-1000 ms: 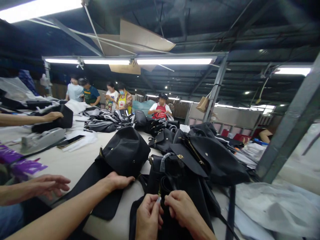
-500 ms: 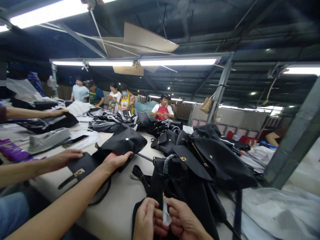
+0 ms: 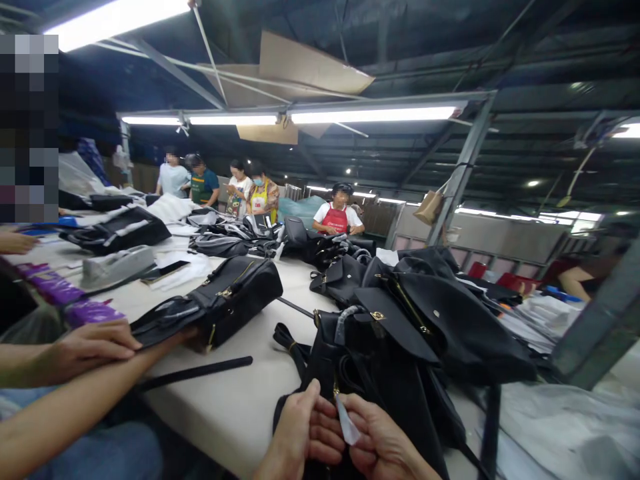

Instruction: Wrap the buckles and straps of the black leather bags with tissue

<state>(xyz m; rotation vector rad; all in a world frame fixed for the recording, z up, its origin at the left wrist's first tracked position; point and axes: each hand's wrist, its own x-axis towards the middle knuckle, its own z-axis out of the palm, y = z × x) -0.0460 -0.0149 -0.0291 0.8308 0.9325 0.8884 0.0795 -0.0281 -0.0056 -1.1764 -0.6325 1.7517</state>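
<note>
A black backpack (image 3: 387, 393) with gold hardware lies on the table in front of me. From its gold zipper hangs a zipper pull (image 3: 347, 421) covered in whitish, see-through wrapping. My right hand (image 3: 383, 440) pinches this wrapped pull between thumb and fingers. Just left of it, my left hand (image 3: 305, 430) is loosely cupped, thumb raised and apart from the curled fingers, with nothing visible in the palm. Beside the backpack lies a bundled black strap (image 3: 293, 347). The backpack's lower part is hidden behind my hands.
On the left, a co-worker's hands (image 3: 97, 350) handle another black bag (image 3: 243, 293). More black bags (image 3: 460, 327) are piled behind and to the right. A metal post (image 3: 597, 307) and plastic sheeting (image 3: 570, 427) stand at the right. Several people work across the table.
My left fingers have loosened and moved apart from the wrapped pull, which now tilts toward my right hand. The co-worker on the left has turned the other bag over. The view has shifted slightly left.
</note>
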